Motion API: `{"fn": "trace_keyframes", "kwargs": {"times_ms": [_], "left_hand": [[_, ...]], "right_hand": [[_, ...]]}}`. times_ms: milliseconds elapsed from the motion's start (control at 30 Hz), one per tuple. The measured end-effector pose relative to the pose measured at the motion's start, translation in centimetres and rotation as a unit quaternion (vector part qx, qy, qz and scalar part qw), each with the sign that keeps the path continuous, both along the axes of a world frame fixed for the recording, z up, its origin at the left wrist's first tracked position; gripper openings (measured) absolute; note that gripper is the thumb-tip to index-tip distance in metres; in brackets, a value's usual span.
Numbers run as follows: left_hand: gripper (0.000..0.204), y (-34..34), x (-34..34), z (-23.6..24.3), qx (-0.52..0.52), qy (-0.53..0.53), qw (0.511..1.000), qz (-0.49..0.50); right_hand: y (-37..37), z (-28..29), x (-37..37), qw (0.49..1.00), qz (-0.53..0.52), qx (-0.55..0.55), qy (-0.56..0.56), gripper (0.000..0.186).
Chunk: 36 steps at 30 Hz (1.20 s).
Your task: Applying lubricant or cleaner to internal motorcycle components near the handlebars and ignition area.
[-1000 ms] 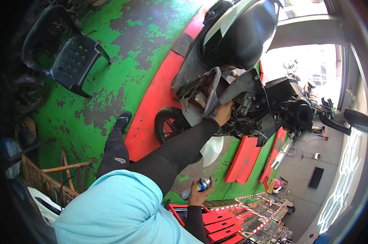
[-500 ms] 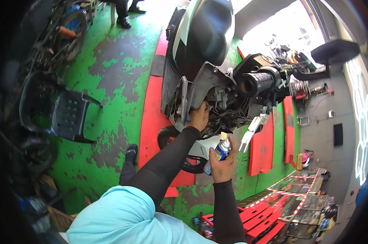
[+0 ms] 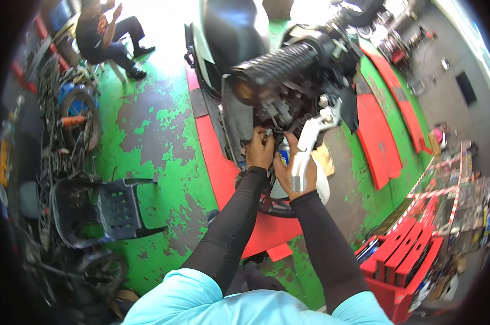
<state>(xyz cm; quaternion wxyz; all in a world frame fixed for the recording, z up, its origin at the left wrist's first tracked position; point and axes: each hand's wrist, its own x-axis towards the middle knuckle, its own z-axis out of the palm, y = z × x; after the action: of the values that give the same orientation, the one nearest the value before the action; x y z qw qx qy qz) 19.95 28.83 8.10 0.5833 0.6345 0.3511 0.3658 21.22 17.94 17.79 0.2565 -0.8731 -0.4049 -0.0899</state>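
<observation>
A scooter (image 3: pixel 228 32) with opened front bodywork fills the upper middle, its exposed mechanism (image 3: pixel 283 114) dark and crowded with parts and hoses. My left hand (image 3: pixel 260 147) is closed around a small metal part (image 3: pixel 268 132) inside it, too small to name. Just to its right, my right hand (image 3: pixel 296 168) holds a spray can (image 3: pixel 284 154) with a blue label, its nozzle up among those parts. A silvery lever-like piece (image 3: pixel 311 138) hangs in front of that hand and partly hides it. The handlebar grip (image 3: pixel 272 67) juts over both hands.
At upper left another person (image 3: pixel 101 43) sits beside stripped motorcycles (image 3: pixel 74 122). A dark plastic chair (image 3: pixel 115 211) stands at left. Red ramps (image 3: pixel 377 151) lie right on the worn green floor (image 3: pixel 142 151). A red tool cart (image 3: pixel 396 260) and glass cases (image 3: pixel 450 184) are at lower right.
My right hand has risen with the spray can to beside my left hand in the mechanism. The view has swung, bringing the seated person and more of the motorcycles into sight.
</observation>
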Motion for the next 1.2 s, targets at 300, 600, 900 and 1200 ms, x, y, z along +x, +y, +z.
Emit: {"fn": "trace_keyframes", "kwargs": {"times_ms": [300,600,900,1200], "left_hand": [[0.044,0.8,0.0,-3.6,0.034,-0.050,0.998,0.035],[0.026,0.3,-0.5,-1.3,-0.028,-0.047,0.998,0.010],[0.031,0.4,0.4,-3.2,0.103,-0.015,0.992,0.077],[0.031,0.9,0.3,-3.9,0.112,-0.036,0.990,0.081]], "right_hand": [[0.9,-1.1,-0.9,0.999,0.009,0.038,-0.028,0.056],[1.4,-1.2,-0.4,0.999,0.003,0.040,-0.016,0.049],[1.1,-1.1,-0.5,0.999,0.003,0.051,0.013,0.051],[1.1,-0.9,-0.9,0.999,0.007,0.040,0.013,0.053]]}}
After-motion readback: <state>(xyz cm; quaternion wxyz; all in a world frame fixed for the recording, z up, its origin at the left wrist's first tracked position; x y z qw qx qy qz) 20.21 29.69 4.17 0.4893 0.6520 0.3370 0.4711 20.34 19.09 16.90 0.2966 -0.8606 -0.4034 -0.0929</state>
